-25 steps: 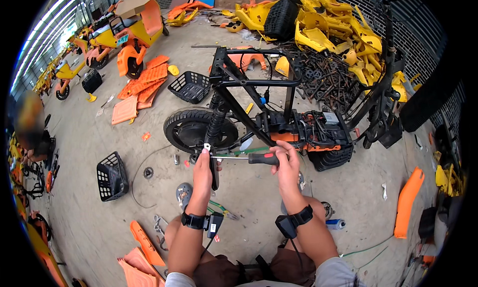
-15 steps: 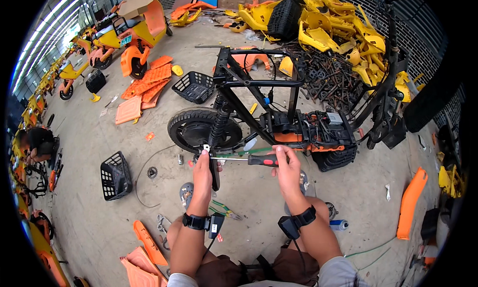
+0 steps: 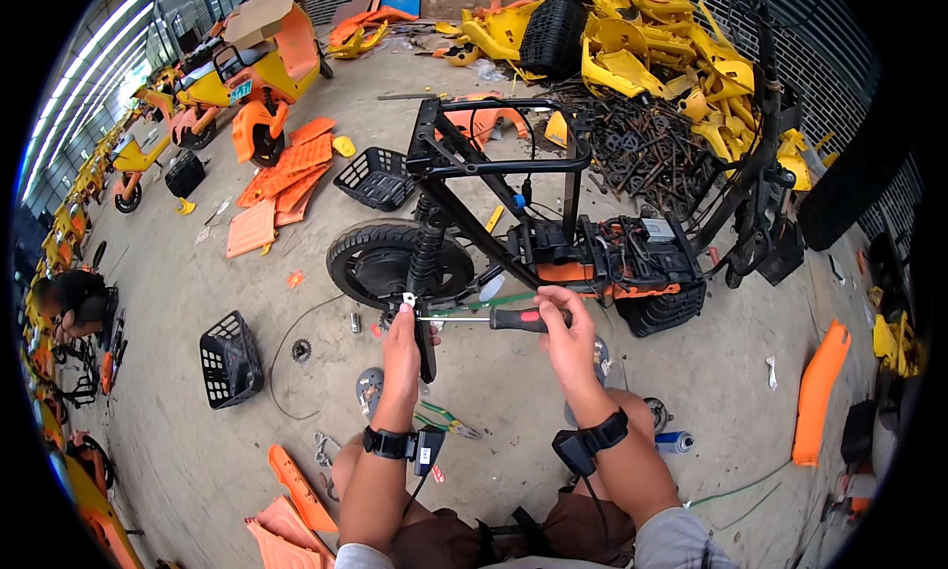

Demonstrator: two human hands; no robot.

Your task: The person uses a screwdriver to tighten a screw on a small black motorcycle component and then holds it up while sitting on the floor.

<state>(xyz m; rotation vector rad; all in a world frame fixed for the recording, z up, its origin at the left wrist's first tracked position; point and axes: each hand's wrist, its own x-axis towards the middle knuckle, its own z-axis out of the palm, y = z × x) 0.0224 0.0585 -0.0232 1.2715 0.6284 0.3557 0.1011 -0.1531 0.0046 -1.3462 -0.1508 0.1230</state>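
Note:
My left hand (image 3: pixel 401 344) grips a long, dark part (image 3: pixel 427 360) with a small pale piece (image 3: pixel 409 299) at its top, just below the black shock absorber (image 3: pixel 425 258) of a stripped scooter frame (image 3: pixel 484 238). My right hand (image 3: pixel 565 337) is closed on a screwdriver (image 3: pixel 512 319) with a black and red handle. Its shaft lies horizontal, with the tip at the part in my left hand; exactly what it meets is too small to tell. The rear wheel (image 3: pixel 360 261) is behind my left hand. Green-handled pliers (image 3: pixel 444 421) lie on the floor between my feet.
A crouching person (image 3: pixel 74 302) works at the left. Black baskets (image 3: pixel 229 360), orange panels (image 3: pixel 276 213), a loose orange piece (image 3: pixel 820 391) and a spray can (image 3: pixel 674 441) lie around me. Yellow panels (image 3: pixel 642 45) and rusty metal parts (image 3: pixel 637 144) are heaped at the back right, parked scooters (image 3: pixel 257 85) back left.
The view has shifted slightly. Both my hands keep their grip on the screwdriver and the dark part, with very little movement.

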